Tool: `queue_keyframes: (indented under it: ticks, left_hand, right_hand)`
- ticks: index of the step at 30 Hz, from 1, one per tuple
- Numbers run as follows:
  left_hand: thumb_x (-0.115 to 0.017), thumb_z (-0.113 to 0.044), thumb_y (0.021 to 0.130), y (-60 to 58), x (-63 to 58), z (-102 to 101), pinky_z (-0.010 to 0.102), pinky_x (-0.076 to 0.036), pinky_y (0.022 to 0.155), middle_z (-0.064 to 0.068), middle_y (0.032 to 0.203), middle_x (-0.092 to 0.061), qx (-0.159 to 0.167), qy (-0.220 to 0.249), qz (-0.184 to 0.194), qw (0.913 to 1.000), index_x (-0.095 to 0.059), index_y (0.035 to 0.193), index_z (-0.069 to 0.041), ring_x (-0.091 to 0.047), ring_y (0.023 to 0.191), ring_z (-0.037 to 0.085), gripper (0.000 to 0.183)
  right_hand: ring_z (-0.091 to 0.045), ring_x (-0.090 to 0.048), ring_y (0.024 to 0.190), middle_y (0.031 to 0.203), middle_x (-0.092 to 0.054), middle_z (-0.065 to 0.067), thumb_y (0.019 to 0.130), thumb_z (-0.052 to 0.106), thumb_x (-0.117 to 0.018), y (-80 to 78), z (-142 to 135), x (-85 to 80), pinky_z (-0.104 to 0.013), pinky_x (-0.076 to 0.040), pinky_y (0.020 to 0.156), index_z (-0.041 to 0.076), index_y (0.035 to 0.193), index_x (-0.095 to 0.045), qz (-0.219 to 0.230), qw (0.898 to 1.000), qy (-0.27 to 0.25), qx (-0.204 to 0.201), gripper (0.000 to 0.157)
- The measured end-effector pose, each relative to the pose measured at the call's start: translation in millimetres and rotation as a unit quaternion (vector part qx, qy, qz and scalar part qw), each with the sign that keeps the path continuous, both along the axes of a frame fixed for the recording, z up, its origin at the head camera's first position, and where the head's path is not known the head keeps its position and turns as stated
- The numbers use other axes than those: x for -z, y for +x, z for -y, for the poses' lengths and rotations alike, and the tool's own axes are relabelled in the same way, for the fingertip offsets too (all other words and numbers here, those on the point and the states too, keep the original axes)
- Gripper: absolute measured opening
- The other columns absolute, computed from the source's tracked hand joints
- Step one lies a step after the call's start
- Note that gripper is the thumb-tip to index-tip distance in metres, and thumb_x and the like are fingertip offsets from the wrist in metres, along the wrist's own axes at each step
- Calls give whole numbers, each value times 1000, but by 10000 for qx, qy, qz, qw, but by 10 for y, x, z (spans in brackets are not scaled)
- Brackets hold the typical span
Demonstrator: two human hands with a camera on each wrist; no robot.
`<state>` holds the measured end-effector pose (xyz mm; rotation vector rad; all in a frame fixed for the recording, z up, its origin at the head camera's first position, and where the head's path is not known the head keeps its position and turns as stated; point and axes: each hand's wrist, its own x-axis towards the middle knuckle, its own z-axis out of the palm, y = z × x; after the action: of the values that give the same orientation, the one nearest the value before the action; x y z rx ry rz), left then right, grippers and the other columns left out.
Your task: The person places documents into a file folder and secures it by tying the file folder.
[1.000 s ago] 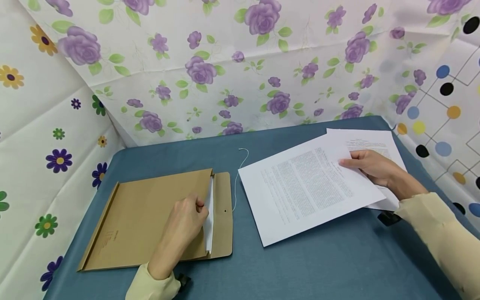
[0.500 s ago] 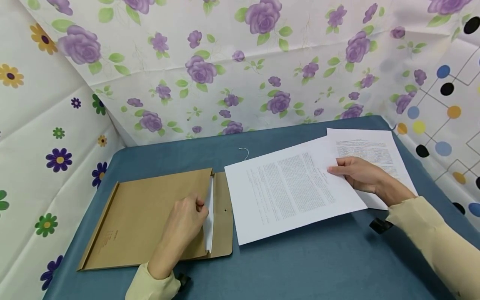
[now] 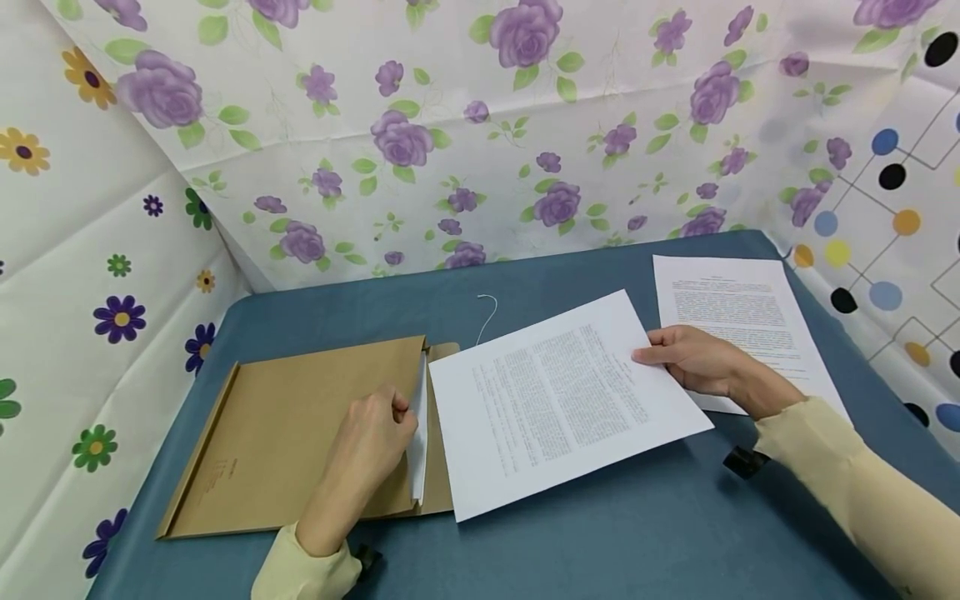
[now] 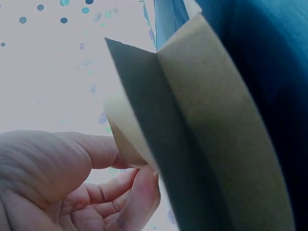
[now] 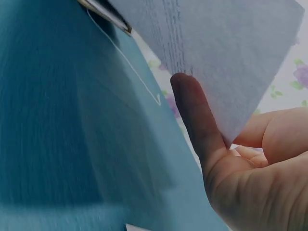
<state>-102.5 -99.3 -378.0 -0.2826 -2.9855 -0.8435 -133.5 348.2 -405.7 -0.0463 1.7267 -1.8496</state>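
A brown kraft document envelope (image 3: 292, 433) lies on the table, its flap side toward the right. White paper (image 3: 417, 442) shows inside its mouth. My left hand (image 3: 375, 437) pinches the upper edge of that mouth and lifts it a little; the left wrist view shows thumb and finger on the kraft edge (image 4: 127, 149). My right hand (image 3: 693, 362) grips a printed sheet (image 3: 555, 408) by its right edge, thumb on top, as the right wrist view also shows. The sheet slants above the table, and its left edge overlaps the envelope flap (image 3: 438, 467).
Another printed sheet (image 3: 731, 308) lies at the right of the table, partly behind my right hand. A thin white string (image 3: 489, 317) trails from behind the held sheet. The blue tablecloth (image 3: 600, 542) reaches back to a flowered curtain (image 3: 465, 125).
My right hand has carried the printed sheet left, from beside the envelope to over its flap. More of the sheet lying at the right now shows. My left hand stays put.
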Motion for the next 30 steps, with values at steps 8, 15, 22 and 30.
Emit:
queue_keyframes:
  ticks: [8, 15, 22, 30]
  left_hand:
    - [-64, 3, 89, 0, -5, -10, 29, -40, 52, 6, 76, -59, -4, -26, 84, 10000, -61, 89, -2, -50, 58, 17, 5]
    - [-65, 3, 90, -3, -9, -30, 30, -40, 51, 7, 76, -57, -107, -58, 145, 9998, -60, 88, -2, -50, 59, 18, 7]
    - [-65, 2, 89, -1, -7, -31, 30, -41, 53, 8, 78, -59, -142, -70, 117, 9998, -61, 89, -1, -52, 62, 19, 5]
    - [-65, 2, 89, 2, -13, -32, 30, -41, 53, 8, 79, -59, -168, -120, 173, 9996, -62, 91, 0, -52, 63, 19, 4]
  right_hand:
    - [-26, -73, 103, 120, -72, -14, 105, 9, -58, 0, 161, 13, -39, -60, 83, -11, 139, -52, -25, 10000, -36, 29, 39]
    - [-25, -72, 107, 125, -70, -14, 105, 9, -58, 30, 299, 57, -37, -59, 85, -13, 142, -48, -93, 9998, -130, -126, 44]
    - [-29, -69, 114, 132, -65, -20, 107, 9, -55, 83, 426, 91, -41, -57, 90, -13, 146, -43, -108, 9987, -230, -451, 46]
    - [-39, -67, 113, 134, -60, -29, 106, 5, -51, 145, 443, 15, -46, -58, 86, -13, 143, -44, -79, 9898, -159, -1411, 42]
